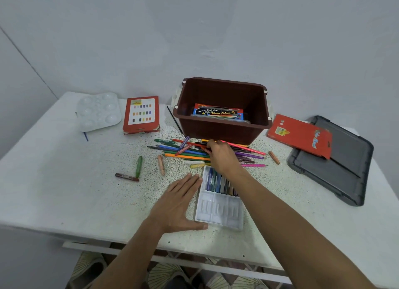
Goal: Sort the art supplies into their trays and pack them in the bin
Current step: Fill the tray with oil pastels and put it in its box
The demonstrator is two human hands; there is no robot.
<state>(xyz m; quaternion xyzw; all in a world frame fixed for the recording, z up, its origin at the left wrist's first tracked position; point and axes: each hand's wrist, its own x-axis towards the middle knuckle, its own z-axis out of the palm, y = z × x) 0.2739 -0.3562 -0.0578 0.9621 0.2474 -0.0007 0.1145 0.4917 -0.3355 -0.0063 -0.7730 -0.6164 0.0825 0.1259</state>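
A white plastic crayon tray [218, 211] lies near the table's front edge, its far half filled with several crayons [218, 182]. My left hand [179, 200] lies flat on the table, fingers straight, thumb against the tray's left side. My right hand [220, 155] reaches over the tray into a loose pile of coloured pencils and crayons [185, 154]; its fingertips pinch a dark red crayon [205, 149] in the pile. Behind the pile stands a brown bin [222, 107] holding a blue water colour box [218, 113].
Stray crayons lie left of the pile: green [139, 166], maroon [127, 177], peach [161, 164]. A white palette [98, 111] and a red box [141, 115] sit at the back left. A red sleeve [300, 134] rests on the grey bin lid [336, 161] at right.
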